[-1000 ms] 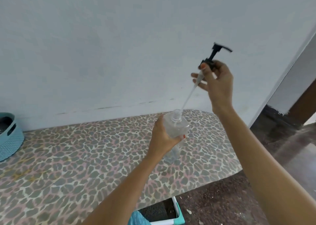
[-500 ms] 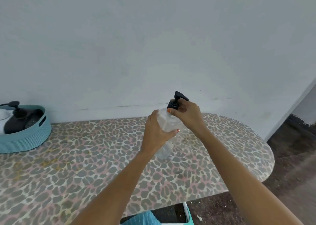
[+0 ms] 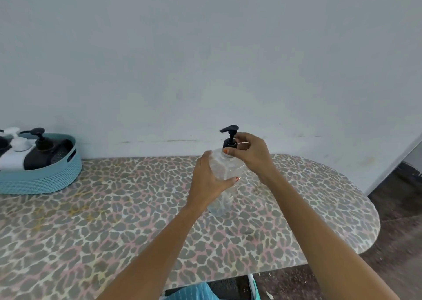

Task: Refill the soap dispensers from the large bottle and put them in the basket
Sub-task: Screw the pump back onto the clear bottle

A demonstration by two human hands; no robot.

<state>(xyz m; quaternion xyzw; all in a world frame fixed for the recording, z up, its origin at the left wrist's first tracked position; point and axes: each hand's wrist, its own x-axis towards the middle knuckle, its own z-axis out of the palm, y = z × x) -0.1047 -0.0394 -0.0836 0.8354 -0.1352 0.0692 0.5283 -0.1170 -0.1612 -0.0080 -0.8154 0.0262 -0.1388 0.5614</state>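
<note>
The left hand [image 3: 209,181] grips a clear bottle [image 3: 222,174] above the leopard-print worktop [image 3: 114,220]; right hand [image 3: 251,153] fingers pinch its black pump [image 3: 230,137]. The basket [image 3: 38,176] (far left) holds other bottles [image 3: 27,156], seemingly unlabelled.

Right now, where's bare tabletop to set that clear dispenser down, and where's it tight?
Bare table runs from the teal basket across to the left hand, and along the near edge under both forearms. Right of the right hand, the rounded end is bare too. Crowded: the basket, already packed with black and white dispensers, and the spot under the clear dispenser.
</note>
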